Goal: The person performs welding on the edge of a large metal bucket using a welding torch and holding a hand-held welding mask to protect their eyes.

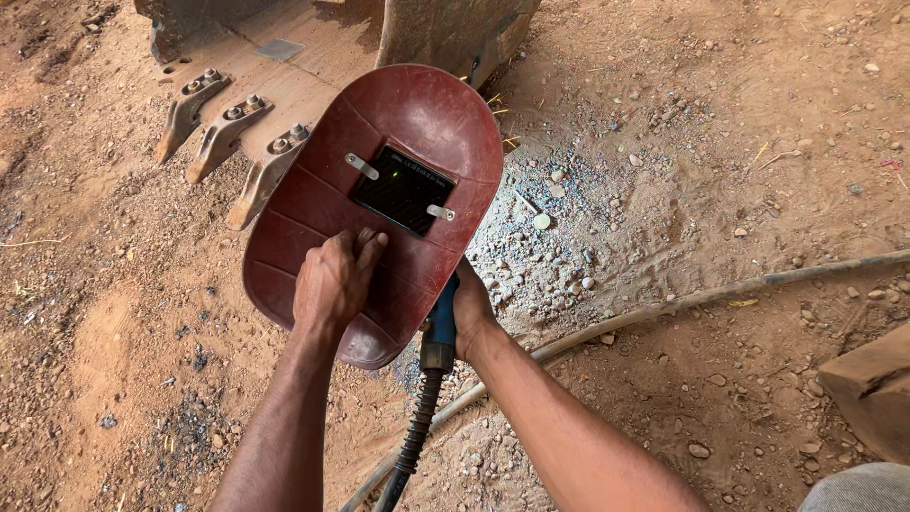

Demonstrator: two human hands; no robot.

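Note:
My left hand (332,283) grips the handle on the inside of a dark red hand-held welding shield (417,114) and holds it up in front of me. The shield has a dark rectangular viewing window (403,190) held by two metal clips. My right hand (471,308) is closed around a blue-handled welding torch (441,327), whose ribbed black cable (412,441) runs down toward me. The torch tip is hidden behind the shield. A rusty excavator bucket (284,66) with several worn teeth (220,142) lies on the ground just beyond the shield.
Reddish dirt with scattered stones surrounds everything, with a grey ash-like patch (578,218) right of the shield. A long hose or cable (720,294) crosses the ground to the right. A brown block (872,389) sits at the right edge.

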